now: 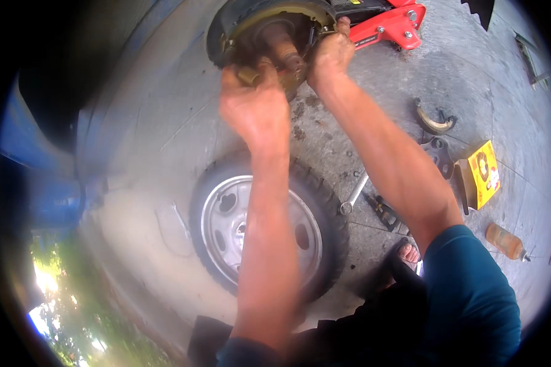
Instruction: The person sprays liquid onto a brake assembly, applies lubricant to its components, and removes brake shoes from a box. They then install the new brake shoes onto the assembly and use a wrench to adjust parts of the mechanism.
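A drum brake assembly (242, 30) fills the top middle, with curved brake shoes (288, 11) around a brown, greasy hub (280, 44). My left hand (254, 101) is at its lower left, smeared by motion, fingers closed around a small brownish-yellow piece (248, 76) whose kind I cannot make out. On the right side of the assembly, my right hand (332, 60) has its fingers curled over the edge of a shoe, thumb raised. The fingertips of this hand are partly hidden behind the parts. A coil spring (313, 30) shows near it.
A red floor jack (392, 27) stands right of the brake. Below my arms lies a wheel with tyre (333, 244). On the floor at right are a wrench (355, 192), pliers (381, 211), a loose brake shoe (433, 122), a yellow box (483, 174) and an orange bottle (505, 240).
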The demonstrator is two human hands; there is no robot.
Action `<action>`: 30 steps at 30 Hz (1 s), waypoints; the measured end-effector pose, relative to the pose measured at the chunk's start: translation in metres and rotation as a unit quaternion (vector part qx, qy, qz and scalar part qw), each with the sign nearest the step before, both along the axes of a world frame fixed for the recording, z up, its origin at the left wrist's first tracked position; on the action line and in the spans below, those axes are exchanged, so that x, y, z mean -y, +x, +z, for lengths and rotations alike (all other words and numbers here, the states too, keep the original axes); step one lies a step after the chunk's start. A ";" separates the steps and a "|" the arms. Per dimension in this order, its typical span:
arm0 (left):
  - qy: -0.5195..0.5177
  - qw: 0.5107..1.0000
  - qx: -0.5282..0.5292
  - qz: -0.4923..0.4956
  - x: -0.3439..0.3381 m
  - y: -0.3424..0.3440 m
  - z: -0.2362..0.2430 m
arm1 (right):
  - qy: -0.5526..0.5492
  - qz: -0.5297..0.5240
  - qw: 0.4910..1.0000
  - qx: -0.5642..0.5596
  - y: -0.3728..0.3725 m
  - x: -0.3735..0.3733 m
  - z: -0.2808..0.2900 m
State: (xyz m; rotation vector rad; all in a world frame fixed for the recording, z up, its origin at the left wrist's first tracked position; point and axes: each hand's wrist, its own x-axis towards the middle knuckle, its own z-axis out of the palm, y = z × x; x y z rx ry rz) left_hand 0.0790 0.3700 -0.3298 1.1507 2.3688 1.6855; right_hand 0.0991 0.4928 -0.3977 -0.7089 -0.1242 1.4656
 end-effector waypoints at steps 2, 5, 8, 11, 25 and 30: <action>0.050 0.999 -0.002 -0.011 -0.001 -0.012 -0.014 | 0.000 0.024 0.998 -0.062 0.000 0.004 0.007; 0.043 0.995 -0.087 -0.002 -0.007 -0.017 -0.025 | 0.002 0.023 0.998 -0.064 0.001 -0.002 0.003; 0.032 0.997 0.041 0.065 -0.010 -0.003 -0.021 | 0.011 0.022 1.000 -0.007 0.009 -0.001 -0.007; 0.080 0.992 0.083 0.061 -0.009 -0.015 -0.027 | 0.022 0.056 0.998 -0.014 0.005 0.011 0.009; 0.006 0.993 0.115 0.018 -0.011 -0.025 -0.018 | 0.234 0.249 0.931 0.127 0.056 0.043 -0.008; -0.028 0.988 0.136 -0.073 -0.007 -0.035 -0.019 | 0.247 0.182 0.927 0.217 0.043 0.034 0.003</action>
